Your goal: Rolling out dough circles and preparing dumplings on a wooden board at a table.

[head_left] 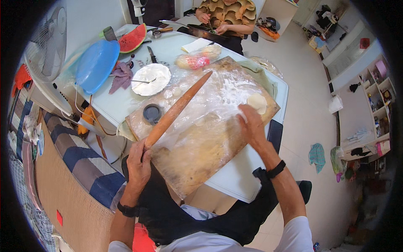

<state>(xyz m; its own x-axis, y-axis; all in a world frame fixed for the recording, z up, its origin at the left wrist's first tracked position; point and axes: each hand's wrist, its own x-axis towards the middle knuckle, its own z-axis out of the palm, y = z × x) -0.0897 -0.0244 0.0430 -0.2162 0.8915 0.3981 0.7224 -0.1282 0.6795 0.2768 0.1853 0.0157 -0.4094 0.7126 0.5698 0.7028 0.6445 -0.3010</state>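
Observation:
My left hand (pixel 138 164) is wrapped round the near end of a tapered wooden rolling pin (pixel 180 108). The pin points up and to the right over a floured wooden board (pixel 197 159), part of which is covered by clear plastic film. My right hand (pixel 252 129) is low over the board's right side, fingers stretched out and apart. Just beyond its fingertips lies a thin round dough wrapper (pixel 257 103). A dark grey round cup (pixel 152 114) rests at the board's left. White flour (pixel 235 90) is scattered over the far right part of the board.
A white bowl of flour (pixel 145 86), a blue basin (pixel 97 67), a watermelon piece (pixel 133 38), a purple cloth (pixel 121 77) and a knife (pixel 151 54) are on the table (pixel 172 40). Across it, a person (pixel 226 17) works over a dark pan. A fan (pixel 46 46) stands left.

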